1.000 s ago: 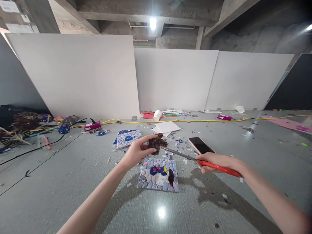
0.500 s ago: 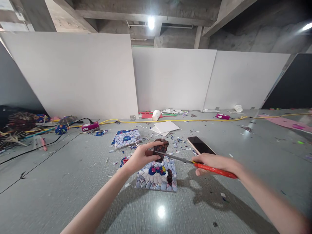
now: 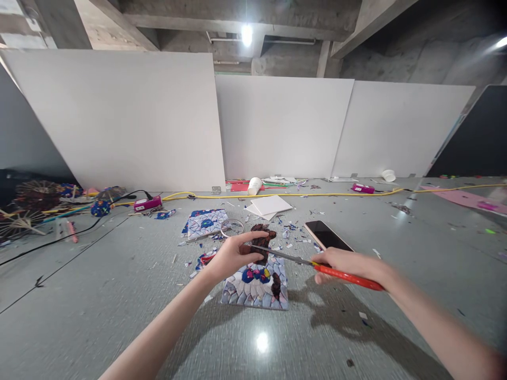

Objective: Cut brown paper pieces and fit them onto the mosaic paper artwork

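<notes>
Between thumb and fingers, my left hand (image 3: 233, 257) pinches a dark brown patterned piece of fabric (image 3: 261, 238). My right hand (image 3: 343, 264) grips a pair of scissors (image 3: 348, 276) with red handles, and the blades reach across the brown fabric at its middle. Just below lies a square panel (image 3: 255, 295) covered in pale blue-grey and white patches, with dark blue, pink and yellow bits and a brown patch at its right. A smartphone (image 3: 327, 236) lies face up behind my right hand. A roll of tape (image 3: 232, 228) stands beyond my left hand.
Another blue-and-white patched panel (image 3: 206, 224) lies at left, and blank white squares (image 3: 271, 205) farther back. Small scraps are scattered around. A yellow cable (image 3: 317, 195) crosses the table, near a paper cup (image 3: 254, 186) and purple power strips (image 3: 147, 203). White partitions (image 3: 285, 126) stand behind.
The brown fabric has creased and its top has folded over, showing less of its patterned face. The scissors stay at the fabric, with both hands nearly in place.
</notes>
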`<state>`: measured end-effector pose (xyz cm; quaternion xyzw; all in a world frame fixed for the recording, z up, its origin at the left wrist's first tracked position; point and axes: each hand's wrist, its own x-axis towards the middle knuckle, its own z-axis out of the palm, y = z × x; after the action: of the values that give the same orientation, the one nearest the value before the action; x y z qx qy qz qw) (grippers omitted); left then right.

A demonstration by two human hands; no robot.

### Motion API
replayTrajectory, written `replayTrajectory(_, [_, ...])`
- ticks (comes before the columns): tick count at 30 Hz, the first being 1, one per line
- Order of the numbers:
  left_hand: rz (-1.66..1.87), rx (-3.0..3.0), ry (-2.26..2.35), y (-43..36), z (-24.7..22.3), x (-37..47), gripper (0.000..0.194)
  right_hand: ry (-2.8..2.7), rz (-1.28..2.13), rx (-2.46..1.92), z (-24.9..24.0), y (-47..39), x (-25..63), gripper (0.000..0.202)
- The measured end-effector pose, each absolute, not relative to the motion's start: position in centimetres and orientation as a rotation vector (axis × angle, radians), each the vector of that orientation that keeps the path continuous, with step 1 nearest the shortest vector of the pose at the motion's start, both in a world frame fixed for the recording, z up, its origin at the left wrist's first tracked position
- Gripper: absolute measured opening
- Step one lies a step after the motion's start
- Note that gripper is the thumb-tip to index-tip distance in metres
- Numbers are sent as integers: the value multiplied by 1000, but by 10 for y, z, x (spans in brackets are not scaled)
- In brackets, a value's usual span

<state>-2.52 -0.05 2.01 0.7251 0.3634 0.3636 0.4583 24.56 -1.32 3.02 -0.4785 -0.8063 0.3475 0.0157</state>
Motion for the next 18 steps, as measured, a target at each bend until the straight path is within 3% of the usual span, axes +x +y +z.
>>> replayTrajectory(18, [961, 1720, 901, 5, 20, -30, 50, -2534, 991, -1492, 37, -12, 255, 32])
